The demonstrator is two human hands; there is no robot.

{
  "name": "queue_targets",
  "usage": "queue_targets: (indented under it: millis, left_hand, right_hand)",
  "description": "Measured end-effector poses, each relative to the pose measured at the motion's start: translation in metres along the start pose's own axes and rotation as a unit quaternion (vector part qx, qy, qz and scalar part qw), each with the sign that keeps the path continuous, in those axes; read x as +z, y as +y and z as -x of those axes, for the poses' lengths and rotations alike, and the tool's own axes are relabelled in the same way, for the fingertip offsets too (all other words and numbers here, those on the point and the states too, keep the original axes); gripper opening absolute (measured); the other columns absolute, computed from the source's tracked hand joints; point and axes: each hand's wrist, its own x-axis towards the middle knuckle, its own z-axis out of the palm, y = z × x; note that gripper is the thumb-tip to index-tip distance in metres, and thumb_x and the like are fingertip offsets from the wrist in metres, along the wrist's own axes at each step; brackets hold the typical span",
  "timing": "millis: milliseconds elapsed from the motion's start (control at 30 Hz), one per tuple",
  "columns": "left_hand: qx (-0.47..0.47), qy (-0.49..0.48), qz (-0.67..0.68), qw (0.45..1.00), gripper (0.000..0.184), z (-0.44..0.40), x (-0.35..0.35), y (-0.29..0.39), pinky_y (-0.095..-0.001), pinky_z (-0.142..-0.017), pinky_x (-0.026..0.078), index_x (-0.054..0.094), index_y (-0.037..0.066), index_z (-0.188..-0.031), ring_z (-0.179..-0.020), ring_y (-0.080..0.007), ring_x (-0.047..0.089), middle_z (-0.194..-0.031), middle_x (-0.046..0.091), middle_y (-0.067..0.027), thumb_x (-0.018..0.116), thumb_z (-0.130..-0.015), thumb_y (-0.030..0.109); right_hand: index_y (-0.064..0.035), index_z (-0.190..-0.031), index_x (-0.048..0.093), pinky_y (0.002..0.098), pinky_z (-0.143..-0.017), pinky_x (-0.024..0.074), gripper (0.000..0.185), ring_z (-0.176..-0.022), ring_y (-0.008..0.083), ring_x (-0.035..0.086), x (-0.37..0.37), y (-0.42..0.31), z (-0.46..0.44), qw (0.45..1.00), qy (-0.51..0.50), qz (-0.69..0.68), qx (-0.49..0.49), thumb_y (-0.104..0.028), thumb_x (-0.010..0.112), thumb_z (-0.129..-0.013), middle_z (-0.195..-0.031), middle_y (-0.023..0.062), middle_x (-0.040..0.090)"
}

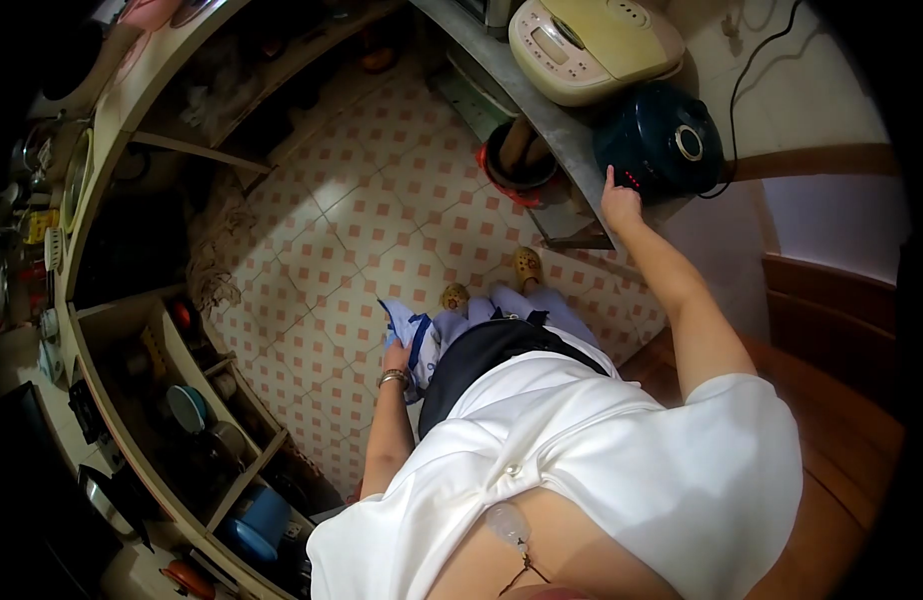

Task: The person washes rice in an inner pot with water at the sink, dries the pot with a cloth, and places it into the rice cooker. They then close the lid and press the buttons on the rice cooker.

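Note:
My left hand (397, 356) is closed on a white and blue cloth (422, 338), which hangs beside my leg. At the upper right, my right hand (622, 203) holds nothing. Its index finger is stretched out to the lower front of a dark teal cooker (657, 135), beside a row of small red lights, while the other fingers are curled. Whether the fingertip touches the panel is hard to tell. A cream rice cooker (572, 55) stands right behind the dark one on the same grey counter (557, 125).
Below the counter edge is a dark pot in a red holder (522, 160). Open shelves (162, 330) with bowls and a blue bin (260, 522) line the left side. A black cord (757, 85) runs along the wall. Two yellow clogs (527, 265) stand on the tiled floor.

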Motion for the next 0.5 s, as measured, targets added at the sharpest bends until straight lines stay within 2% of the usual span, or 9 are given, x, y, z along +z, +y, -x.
queue_targets:
  millis: [133, 333, 500]
  left_hand:
    - [-0.028, -0.002, 0.031, 0.999, 0.041, 0.004, 0.009, -0.017, -0.0373, -0.07, 0.042, 0.055, -0.004, -0.084, -0.084, -0.0338, 0.056, -0.086, 0.057, -0.0236, 0.052, -0.07, 0.035]
    - [-0.051, -0.017, 0.097, 0.994, 0.042, 0.006, 0.021, -0.033, -0.0365, -0.072, 0.042, 0.056, -0.006, -0.087, -0.084, -0.0322, 0.057, -0.086, 0.058, -0.0236, 0.052, -0.07, 0.032]
    - [-0.063, -0.035, 0.083, 0.994, 0.043, 0.012, 0.012, -0.022, -0.0359, -0.075, 0.041, 0.053, -0.006, -0.094, -0.089, -0.0303, 0.055, -0.092, 0.057, -0.0242, 0.051, -0.072, 0.031]
  right_hand:
    - [0.004, -0.13, 0.006, 0.0385, -0.044, 0.0457, 0.068, -0.055, 0.0231, 0.059, -0.009, 0.003, 0.001, 0.998, -0.048, -0.027, 0.006, -0.012, 0.044, -0.076, -0.071, 0.0156, 0.061]
    - [0.0014, -0.131, 0.005, 0.0387, -0.05, 0.0474, 0.068, -0.058, 0.0248, 0.06, -0.002, 0.003, 0.001, 0.996, -0.032, -0.084, 0.019, -0.011, 0.044, -0.076, -0.072, 0.0157, 0.061]
    - [0.0008, -0.131, 0.009, 0.038, -0.052, 0.0477, 0.068, -0.06, 0.0243, 0.06, 0.0, -0.003, 0.013, 0.996, 0.009, -0.087, 0.009, -0.011, 0.045, -0.075, -0.074, 0.0139, 0.061]
